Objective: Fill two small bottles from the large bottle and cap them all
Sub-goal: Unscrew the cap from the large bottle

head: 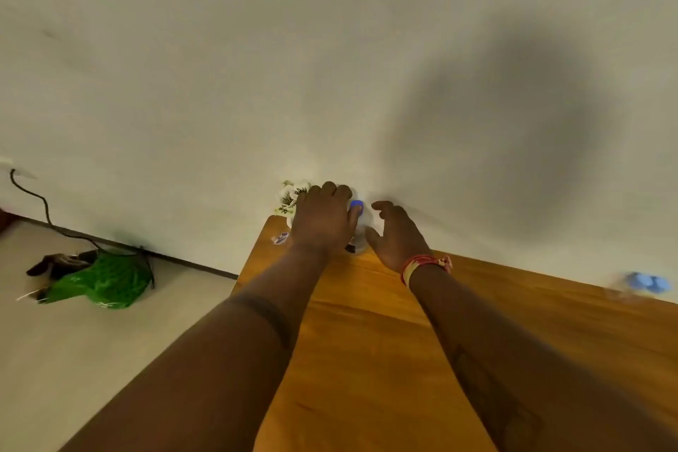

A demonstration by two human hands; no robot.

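A clear large bottle with a blue cap stands at the far end of the wooden table, against the wall. My left hand is curled over its left side, touching or gripping it; its body is mostly hidden. My right hand hovers just right of the bottle, fingers spread, holding nothing. At the far right edge of the table are two blurred small bottles with blue caps.
A small white vase of flowers stands behind my left hand at the table's far left corner. A sticker lies on the table there. On the floor to the left lie a green bag and a black cable.
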